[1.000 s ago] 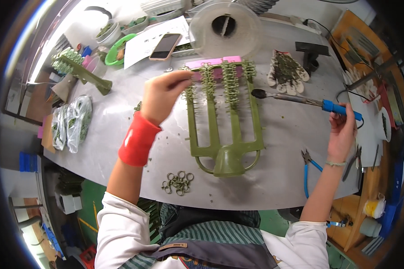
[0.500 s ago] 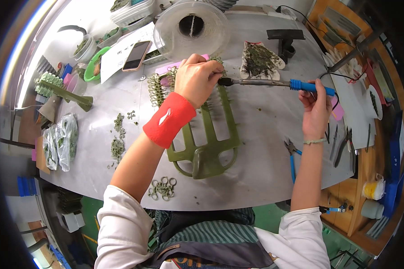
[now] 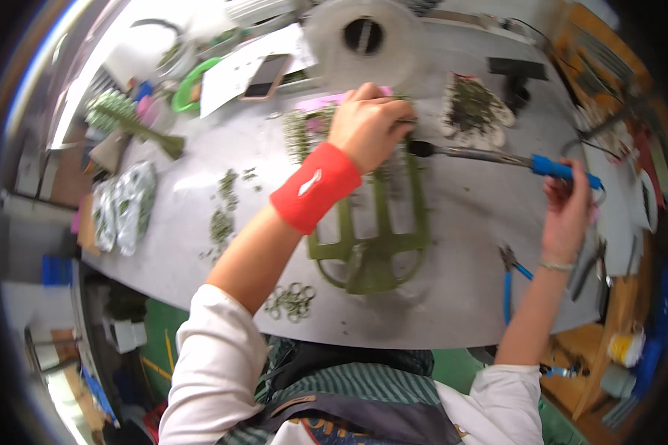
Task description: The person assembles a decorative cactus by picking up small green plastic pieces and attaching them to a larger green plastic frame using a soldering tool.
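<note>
My right hand (image 3: 568,215) is closed around the blue handle of a soldering iron (image 3: 490,156). The iron's dark tip points left, just below and beside the fingers of my left hand. Closed in a pinch at the far end of a green pronged frame (image 3: 369,263), my left hand (image 3: 375,127) wears a red wristband. Whatever it pinches is hidden by the fingers. Rows of small ring-shaped green pieces (image 3: 297,137) line the frame's far left side. Part of a pink block (image 3: 326,102) shows behind the frame.
Loose green rings (image 3: 289,302) and small bits (image 3: 223,215) lie left of the frame. Blue-handled pliers (image 3: 508,285) rest near my right forearm. A stained glove (image 3: 471,111), a phone (image 3: 267,76) and a large clear round container (image 3: 326,44) stand or lie farther back.
The whole view has shifted, so the table appears farther right. The iron's tip has drawn slightly away from my left fingers, and its handle has dropped lower to the right.
</note>
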Tool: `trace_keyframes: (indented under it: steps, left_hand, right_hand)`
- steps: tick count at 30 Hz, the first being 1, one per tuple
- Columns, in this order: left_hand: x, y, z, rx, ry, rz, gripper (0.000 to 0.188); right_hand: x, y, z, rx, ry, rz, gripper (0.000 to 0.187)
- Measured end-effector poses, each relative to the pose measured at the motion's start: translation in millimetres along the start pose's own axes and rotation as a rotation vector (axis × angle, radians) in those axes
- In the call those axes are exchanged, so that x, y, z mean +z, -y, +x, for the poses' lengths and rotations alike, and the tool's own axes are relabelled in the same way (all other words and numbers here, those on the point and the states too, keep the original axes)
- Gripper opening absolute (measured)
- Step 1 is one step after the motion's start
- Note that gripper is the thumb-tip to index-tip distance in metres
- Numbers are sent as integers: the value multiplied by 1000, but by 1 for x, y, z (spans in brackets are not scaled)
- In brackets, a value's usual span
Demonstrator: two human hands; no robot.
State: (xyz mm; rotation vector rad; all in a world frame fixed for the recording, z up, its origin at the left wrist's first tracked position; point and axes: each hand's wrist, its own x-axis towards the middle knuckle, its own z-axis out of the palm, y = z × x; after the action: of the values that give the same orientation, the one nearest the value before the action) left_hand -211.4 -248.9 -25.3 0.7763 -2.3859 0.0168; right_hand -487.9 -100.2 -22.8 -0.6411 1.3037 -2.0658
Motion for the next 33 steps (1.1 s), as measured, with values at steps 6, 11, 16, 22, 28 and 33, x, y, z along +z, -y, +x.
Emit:
trace_keyframes:
  steps: [6, 11, 16, 22, 28, 33]
  left_hand:
    - [-77, 86, -57, -517, -212, -226, 13]
    - [-110, 159, -163, -668, 439, 264, 23]
    - [-99, 158, -194, -774, 422, 96, 27]
    - [-103, 131, -162, -948, 20, -247, 20]
    - [-84, 23, -66, -536, 6, -551, 19]
    - [-41, -21, -26, -414, 62, -458, 18]
  right_hand:
    - [-9, 3, -5, 48, -50, -4, 25]
    - [-5, 2, -9, 69, -40, 14, 26]
    - [-2, 7, -14, 59, -37, -4, 27]
    - [-4, 11, -18, 37, -14, 0, 25]
    - [-6, 13, -17, 2, -14, -9, 25]
    - [-2, 4, -15, -8, -14, 4, 25]
